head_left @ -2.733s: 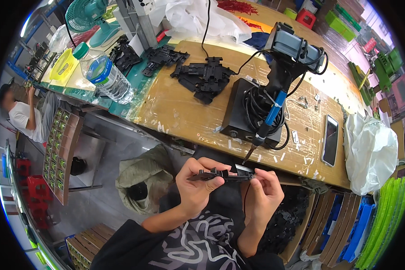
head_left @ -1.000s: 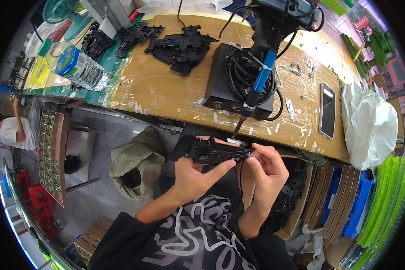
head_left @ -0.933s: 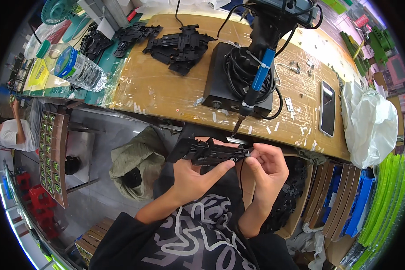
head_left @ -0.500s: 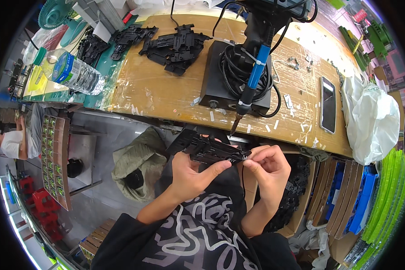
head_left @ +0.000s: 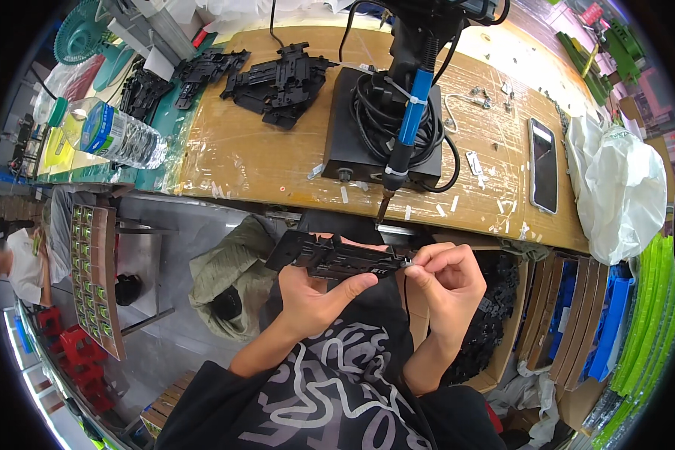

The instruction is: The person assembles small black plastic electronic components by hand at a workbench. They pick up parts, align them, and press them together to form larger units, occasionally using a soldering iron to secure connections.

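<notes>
My left hand (head_left: 307, 300) is closed around a black molded plastic part (head_left: 334, 256), long and flat with ridges and slots, held in front of my chest just below the bench edge. The thumb lies along its near side. At the part's right end, my right hand (head_left: 451, 281) pinches with thumb and forefinger; a small shiny bit shows there, too small to name. A blue-handled soldering iron (head_left: 415, 116) hangs downward from a black stand, its tip (head_left: 381, 214) just above the far side of the part, with a gap between.
On the bench lie more black plastic parts (head_left: 281, 82), a black box (head_left: 337, 154) with coiled cable, a phone (head_left: 544, 165), small white scraps, a water bottle (head_left: 120, 135) and a white plastic bag (head_left: 615, 187). A carton of black parts (head_left: 487, 322) stands below right. Another person (head_left: 26, 259) sits far left.
The black plastic part has tilted so its near side face shows more, and its left end has dropped slightly. Both hands keep their hold. The bench has shifted slightly leftward in view.
</notes>
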Demonstrator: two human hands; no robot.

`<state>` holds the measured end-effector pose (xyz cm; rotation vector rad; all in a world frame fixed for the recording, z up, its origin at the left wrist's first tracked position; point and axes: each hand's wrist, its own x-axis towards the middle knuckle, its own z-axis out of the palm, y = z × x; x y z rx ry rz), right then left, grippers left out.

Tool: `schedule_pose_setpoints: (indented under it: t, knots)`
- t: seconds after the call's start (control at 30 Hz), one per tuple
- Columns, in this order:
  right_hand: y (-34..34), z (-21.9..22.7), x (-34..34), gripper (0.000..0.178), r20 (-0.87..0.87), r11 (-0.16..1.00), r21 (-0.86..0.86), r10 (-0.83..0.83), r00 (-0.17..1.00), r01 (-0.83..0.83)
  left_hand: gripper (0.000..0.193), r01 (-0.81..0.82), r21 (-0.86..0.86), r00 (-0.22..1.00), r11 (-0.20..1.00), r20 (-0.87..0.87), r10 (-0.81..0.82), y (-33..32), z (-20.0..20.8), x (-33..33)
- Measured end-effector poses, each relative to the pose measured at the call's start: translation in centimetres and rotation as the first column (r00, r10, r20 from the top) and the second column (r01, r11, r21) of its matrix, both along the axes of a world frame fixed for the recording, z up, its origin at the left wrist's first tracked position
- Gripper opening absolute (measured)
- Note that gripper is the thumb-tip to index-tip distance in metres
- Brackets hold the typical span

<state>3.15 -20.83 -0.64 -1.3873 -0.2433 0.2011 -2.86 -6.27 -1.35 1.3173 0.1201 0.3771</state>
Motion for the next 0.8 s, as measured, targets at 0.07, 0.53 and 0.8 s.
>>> schedule_pose_setpoints:
  t: [0.07, 0.53, 0.8]
  knots:
    - [0.0, -0.1, -0.1, 0.02, 0.011, 1.0, -0.006, 0.008, 1.0, -0.008, 0.026, 0.004, -0.009, 1.0, 1.0, 0.009, -0.003, 0.0, 0.1, 0.1]
    - [-0.8, -0.3, 0.2, 0.019, -0.11, 0.995, 0.005, 0.097, 0.989, -0.097, 0.036, 0.065, 0.034, 0.997, 0.997, 0.031, -0.066, 0.1, -0.4, 0.0]
    - [-1.0, -0.7, 0.2, 0.012, 0.116, 0.974, -0.125, 0.202, 0.972, -0.188, 0.041, 0.227, -0.087, 0.969, 0.97, 0.126, -0.215, 0.7, -1.3, -0.3]
